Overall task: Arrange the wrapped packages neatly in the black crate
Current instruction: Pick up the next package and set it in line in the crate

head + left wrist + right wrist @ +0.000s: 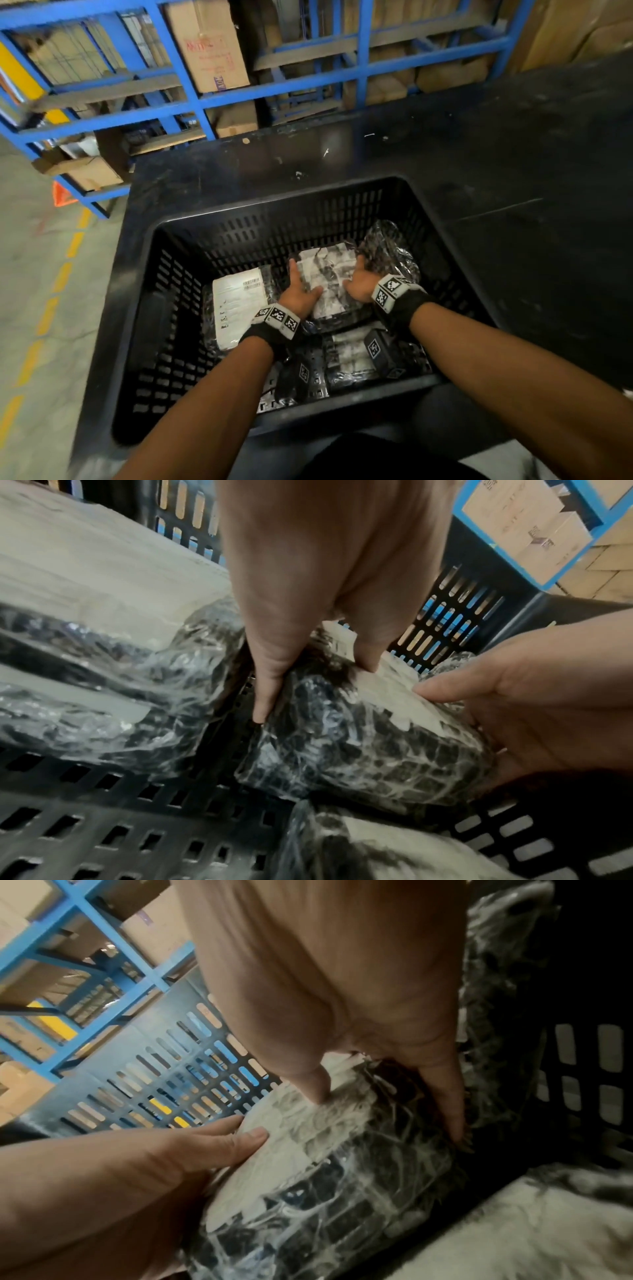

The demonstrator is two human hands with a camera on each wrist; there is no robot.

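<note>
The black slotted crate (274,202) stands on a black table. Several packages wrapped in clear film over black, with white labels, lie in it. Both hands hold the middle package (329,274) between them. My left hand (305,279) grips its left edge, thumb on the label and fingers down the side. My right hand (354,272) grips its right edge the same way. In the left wrist view the left hand (315,693) clasps the package (359,737). The right wrist view shows the right hand (387,1118) on the package (325,1164).
A package with a large white label (236,305) lies at the crate's left, another (390,250) at the back right, and one (352,356) near the front wall. The black table (513,154) extends right. Blue racking (191,102) with cartons stands behind.
</note>
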